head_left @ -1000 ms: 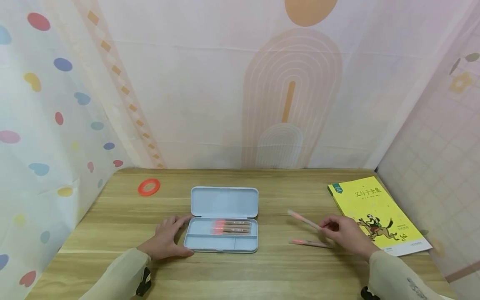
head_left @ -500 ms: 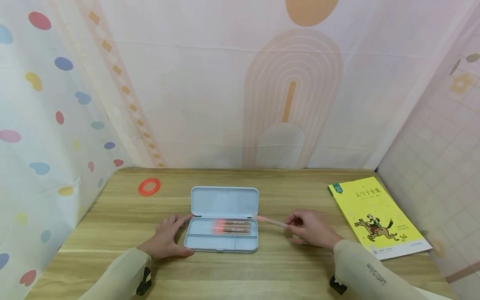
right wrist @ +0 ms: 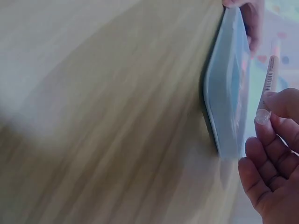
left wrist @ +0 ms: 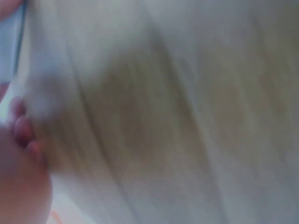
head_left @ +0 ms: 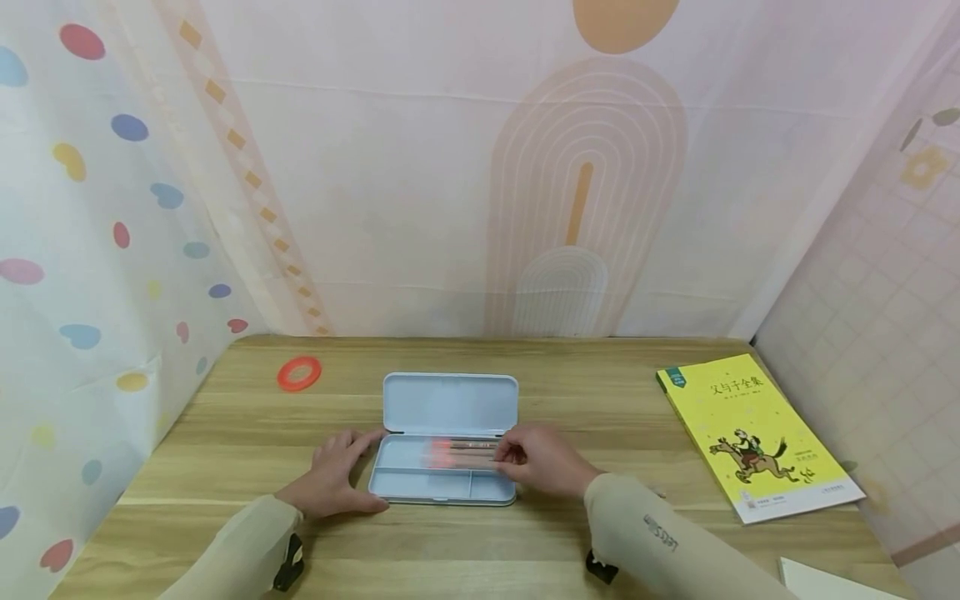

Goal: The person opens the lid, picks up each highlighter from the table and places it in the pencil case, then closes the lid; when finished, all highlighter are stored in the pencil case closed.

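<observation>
A light-blue pencil case (head_left: 450,404) stands with its lid raised in the head view. My left hand (head_left: 335,475) holds its left end, thumb at the front corner and index finger at the back. Several brown pens (head_left: 467,444) with pink-orange ends lie in its long rear compartment. Over that compartment's right end, my right hand (head_left: 546,461) pinches another pen (right wrist: 270,77) between thumb and fingers; the right wrist view shows its barcode and clear end. Whether this pen touches the others cannot be told. The front compartments hold nothing visible.
A red-orange ring (head_left: 299,373) lies at the table's back left. To the right is a yellow book (head_left: 757,433). A white flat corner (head_left: 825,581) shows at the front right. My right sleeve hides most of a pen (head_left: 660,493) on the table.
My right hand has carried the pen leftward from beside the book to over the case, its sleeve now covering the pen on the table. My left hand has stayed at the case.
</observation>
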Tool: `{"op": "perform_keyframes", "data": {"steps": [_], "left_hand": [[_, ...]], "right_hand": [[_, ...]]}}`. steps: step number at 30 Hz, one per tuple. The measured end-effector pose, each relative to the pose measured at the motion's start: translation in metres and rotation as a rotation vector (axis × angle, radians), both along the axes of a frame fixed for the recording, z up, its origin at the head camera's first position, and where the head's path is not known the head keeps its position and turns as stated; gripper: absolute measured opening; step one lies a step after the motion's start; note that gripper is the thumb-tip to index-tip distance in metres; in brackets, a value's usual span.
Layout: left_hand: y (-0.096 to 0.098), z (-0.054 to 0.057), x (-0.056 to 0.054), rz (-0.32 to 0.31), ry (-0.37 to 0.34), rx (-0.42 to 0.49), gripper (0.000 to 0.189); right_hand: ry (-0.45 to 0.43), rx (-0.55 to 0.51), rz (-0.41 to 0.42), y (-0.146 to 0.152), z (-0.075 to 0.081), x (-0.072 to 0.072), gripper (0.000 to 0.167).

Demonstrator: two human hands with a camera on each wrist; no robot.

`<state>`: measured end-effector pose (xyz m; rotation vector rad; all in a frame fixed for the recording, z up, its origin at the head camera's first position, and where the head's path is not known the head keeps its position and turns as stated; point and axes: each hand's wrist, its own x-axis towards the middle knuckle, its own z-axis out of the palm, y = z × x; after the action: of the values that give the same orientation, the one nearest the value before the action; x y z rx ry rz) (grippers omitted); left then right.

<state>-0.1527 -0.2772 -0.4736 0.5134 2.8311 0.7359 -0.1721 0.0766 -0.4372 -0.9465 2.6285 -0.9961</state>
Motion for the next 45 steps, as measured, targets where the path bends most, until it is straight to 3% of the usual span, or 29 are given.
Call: {"op": "perform_keyframes", "data": {"steps": [13, 21, 31, 36, 45], "left_hand": [[0.0, 0.001, 0.001, -0.003, 0.004, 0.009, 0.1], [0.001, -0.003, 0.001, 0.006, -0.001, 0.022, 0.1], [0.002, -0.001, 0.0, -0.006, 0.015, 0.015, 0.1], [0.001, -0.003, 0.0, 0.001, 0.02, 0.013, 0.101], [0.001, -0.001, 0.0, -0.002, 0.016, 0.014, 0.1]], "right_hand": [[-0.028, 0.018, -0.006, -0.041, -0.009, 0.003, 0.007], [0.01, 0.021, -0.025, -0.056, -0.013, 0.007, 0.009], [0.1, 0.021, -0.056, -0.06, -0.017, 0.009, 0.01], [0.101, 0.014, -0.047, -0.059, -0.018, 0.009, 0.007], [0.018, -0.033, -0.066, -0.042, -0.013, 0.01, 0.004]]}}
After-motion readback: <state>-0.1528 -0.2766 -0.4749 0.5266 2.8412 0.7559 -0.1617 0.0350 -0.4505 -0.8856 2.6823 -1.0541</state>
